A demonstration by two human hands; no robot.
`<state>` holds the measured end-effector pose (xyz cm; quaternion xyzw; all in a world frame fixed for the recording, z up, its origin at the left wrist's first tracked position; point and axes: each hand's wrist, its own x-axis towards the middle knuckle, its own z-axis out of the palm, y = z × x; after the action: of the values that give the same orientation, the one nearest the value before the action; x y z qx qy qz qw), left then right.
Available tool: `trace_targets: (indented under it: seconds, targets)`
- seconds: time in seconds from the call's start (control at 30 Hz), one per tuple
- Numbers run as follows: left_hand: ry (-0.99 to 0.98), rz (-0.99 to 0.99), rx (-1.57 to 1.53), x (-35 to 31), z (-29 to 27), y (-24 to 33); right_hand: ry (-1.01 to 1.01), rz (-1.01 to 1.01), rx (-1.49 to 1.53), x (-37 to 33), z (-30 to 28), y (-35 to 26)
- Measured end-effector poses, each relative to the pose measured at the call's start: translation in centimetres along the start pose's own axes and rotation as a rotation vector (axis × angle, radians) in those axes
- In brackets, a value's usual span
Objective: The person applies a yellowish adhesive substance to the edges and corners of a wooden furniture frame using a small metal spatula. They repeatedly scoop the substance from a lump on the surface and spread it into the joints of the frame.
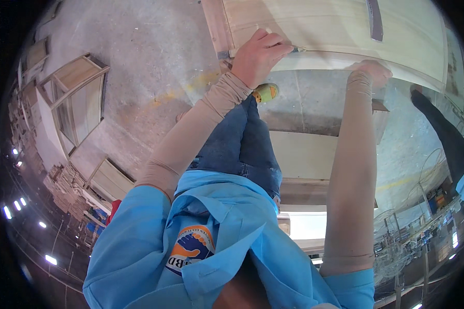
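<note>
A large pale wooden furniture piece (314, 26) with a raised edge rail (319, 61) lies across the top of the view. At its near left corner my left hand (261, 55) is closed around a slim tool (297, 50), whose dark end points right along the rail. Its exact kind is hidden by the fingers. Farther right, my right hand (375, 72) rests at the same rail with the fingers curled in. It is slightly blurred, and I cannot make out what is within it. A flat grey-purple strip (375, 20) lies on the wood beyond that hand.
Wooden cabinet frames (75, 98) stand on the concrete floor (139, 56) at the left, near stacked timber (67, 190). Below my arms is another pale panel (304, 154). A co-worker's dark sleeve or trouser leg (438, 118) reaches in at the right, by loose cables (423, 170).
</note>
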<state>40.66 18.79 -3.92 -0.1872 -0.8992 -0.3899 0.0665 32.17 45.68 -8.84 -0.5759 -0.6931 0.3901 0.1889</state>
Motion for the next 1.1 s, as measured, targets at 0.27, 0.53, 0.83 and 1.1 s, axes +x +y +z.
trace_targets:
  seconds: [0.27,0.53,0.83,1.1]
  targets:
    - [-0.147,0.123,0.142,0.5,-1.0,0.4,-0.005,-0.035,0.103,-0.5,0.1,-0.2]
    - [-0.191,0.068,0.013,1.7,-1.7,0.4,-0.014,-0.042,0.034,1.7,0.7,1.7]
    - [-0.205,-0.019,0.002,1.4,-1.0,0.8,-0.011,0.044,0.205,1.2,0.8,1.1]
    - [-0.162,-0.007,-0.015,1.5,-0.7,0.7,-0.042,0.028,0.231,3.6,2.1,3.1]
